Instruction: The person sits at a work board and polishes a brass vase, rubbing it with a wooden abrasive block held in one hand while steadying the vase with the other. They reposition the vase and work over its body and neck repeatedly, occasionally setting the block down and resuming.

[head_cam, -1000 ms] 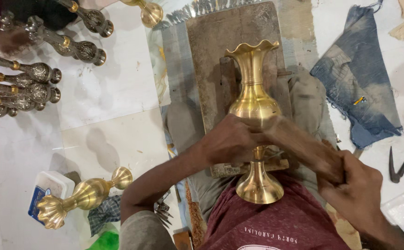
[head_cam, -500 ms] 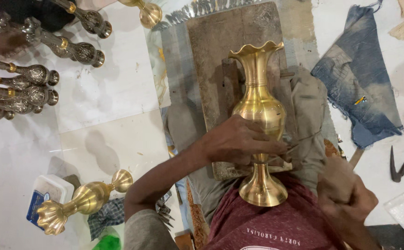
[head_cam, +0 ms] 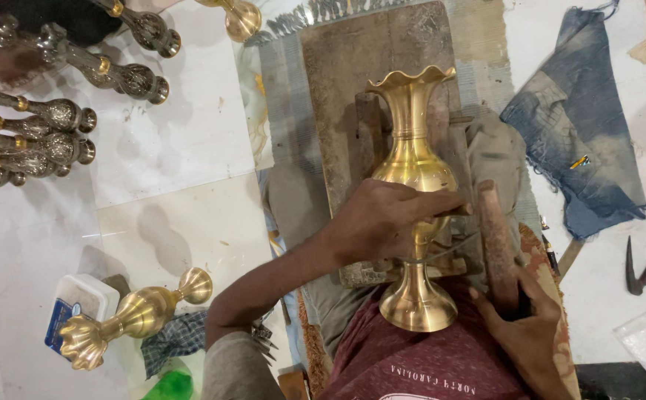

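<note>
Left hand [head_cam: 382,222] grip closed round polished fluted brass vase [head_cam: 414,167] | right hand [head_cam: 519,326] grip closed on brown wooden mallet [head_cam: 497,237] beside it | body plain, unworked

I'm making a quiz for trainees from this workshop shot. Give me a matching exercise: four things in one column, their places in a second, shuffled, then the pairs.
Things:
1. brass vase
2. second brass vase
3. denim rag
4. black shears

Places:
A. lying on its side on the white floor at lower left
B. spread flat at upper right
C. gripped around its belly by the left hand
D. on the floor at the right edge, below the rag

Pairs: 1-C, 2-A, 3-B, 4-D
</note>
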### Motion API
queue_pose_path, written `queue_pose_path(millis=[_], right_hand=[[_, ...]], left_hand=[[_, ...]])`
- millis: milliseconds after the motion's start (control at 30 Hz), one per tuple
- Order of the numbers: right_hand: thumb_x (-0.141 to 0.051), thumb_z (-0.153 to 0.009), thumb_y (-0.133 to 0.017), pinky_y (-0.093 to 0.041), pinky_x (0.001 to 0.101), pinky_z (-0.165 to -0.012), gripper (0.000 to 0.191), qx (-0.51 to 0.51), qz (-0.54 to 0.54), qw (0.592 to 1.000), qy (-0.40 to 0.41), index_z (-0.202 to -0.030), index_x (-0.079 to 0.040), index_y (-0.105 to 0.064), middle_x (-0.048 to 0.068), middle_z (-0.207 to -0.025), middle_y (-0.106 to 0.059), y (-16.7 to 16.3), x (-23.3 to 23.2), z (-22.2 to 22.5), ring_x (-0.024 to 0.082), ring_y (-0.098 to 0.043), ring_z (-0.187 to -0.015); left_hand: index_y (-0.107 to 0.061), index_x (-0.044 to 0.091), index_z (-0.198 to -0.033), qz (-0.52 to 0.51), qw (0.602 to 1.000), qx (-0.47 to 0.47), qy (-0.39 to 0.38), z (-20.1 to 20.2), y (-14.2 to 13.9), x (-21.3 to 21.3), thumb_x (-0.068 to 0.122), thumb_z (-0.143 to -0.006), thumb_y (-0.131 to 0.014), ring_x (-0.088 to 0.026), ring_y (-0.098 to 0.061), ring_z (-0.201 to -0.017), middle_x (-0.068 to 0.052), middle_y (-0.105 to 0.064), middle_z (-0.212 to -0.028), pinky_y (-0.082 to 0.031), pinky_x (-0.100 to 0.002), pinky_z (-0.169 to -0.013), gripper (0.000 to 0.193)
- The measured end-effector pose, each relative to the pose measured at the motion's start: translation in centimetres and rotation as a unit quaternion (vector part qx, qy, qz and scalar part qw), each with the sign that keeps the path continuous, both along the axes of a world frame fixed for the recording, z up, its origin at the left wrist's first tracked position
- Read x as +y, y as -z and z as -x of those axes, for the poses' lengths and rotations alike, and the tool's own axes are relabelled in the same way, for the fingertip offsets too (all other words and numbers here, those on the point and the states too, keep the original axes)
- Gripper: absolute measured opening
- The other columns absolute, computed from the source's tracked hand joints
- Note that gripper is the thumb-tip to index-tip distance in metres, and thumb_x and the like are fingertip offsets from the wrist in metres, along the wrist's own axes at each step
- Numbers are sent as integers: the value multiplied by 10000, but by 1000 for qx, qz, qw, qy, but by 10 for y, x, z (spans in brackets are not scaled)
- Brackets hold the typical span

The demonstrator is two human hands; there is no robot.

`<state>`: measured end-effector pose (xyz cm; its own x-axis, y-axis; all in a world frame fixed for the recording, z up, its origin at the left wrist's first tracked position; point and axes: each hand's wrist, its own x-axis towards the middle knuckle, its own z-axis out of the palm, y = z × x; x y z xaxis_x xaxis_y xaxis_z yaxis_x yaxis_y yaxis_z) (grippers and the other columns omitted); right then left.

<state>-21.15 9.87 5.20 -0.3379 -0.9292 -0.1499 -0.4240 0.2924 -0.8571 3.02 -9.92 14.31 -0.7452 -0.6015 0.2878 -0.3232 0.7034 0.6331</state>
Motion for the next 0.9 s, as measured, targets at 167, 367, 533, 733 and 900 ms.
queue_pose_path(millis=[167, 367, 533, 733, 900], right_hand=[[-81, -757, -847, -552, 261, -901, 720, -52, -5, 999, -6, -1430, 12, -609, 105, -1172, -741, -14, -3, 3, 133, -692, -1044], [-90, -725, -869, -546, 295, -887, 783, 56, 61, 997, -4, -1451, 53, -613, 156, -1136, -735, -4, 12, 12, 149, -682, -1018], [-86, -827, -872, -571, 293, -858, 439, 94, 129, 985, 64, -1170, 78, -653, 167, -990, -711, 7, 29, 18, 166, -701, -900], [20, -859, -807, -566, 335, -794, 355, 122, 157, 979, 35, -1169, 110, -659, 221, -983, -690, -15, 19, 18, 272, -703, -860], [91, -683, -778, -547, 370, -678, 557, 158, 138, 976, -60, -1216, 164, -634, 281, -987, -671, -46, -6, 38, 294, -710, -838]], left_hand=[[-614, 248, -1406, 21, 996, -27, 77, 13, 6, -15, -20, -954, -644, -83, -560, -540, 13, -600, -660, -500, -267, -484, 527], [-658, 245, -1347, -2, 984, -84, 155, 18, 5, -30, -87, -906, -608, -73, -527, -467, 8, -547, -547, -464, -249, -418, 555], [-672, 256, -1302, 6, 978, -68, 195, 22, -3, -35, -57, -906, -660, -66, -555, -489, 17, -616, -592, -445, -282, -433, 505], [-647, 251, -1330, 5, 986, -24, 163, 15, -4, -27, 17, -902, -701, -67, -604, -586, 23, -655, -678, -506, -297, -563, 491], [-653, 276, -1365, -22, 991, -109, 81, 14, -1, -16, 141, -1052, -643, -129, -651, -558, -18, -706, -742, -507, -318, -485, 342]])
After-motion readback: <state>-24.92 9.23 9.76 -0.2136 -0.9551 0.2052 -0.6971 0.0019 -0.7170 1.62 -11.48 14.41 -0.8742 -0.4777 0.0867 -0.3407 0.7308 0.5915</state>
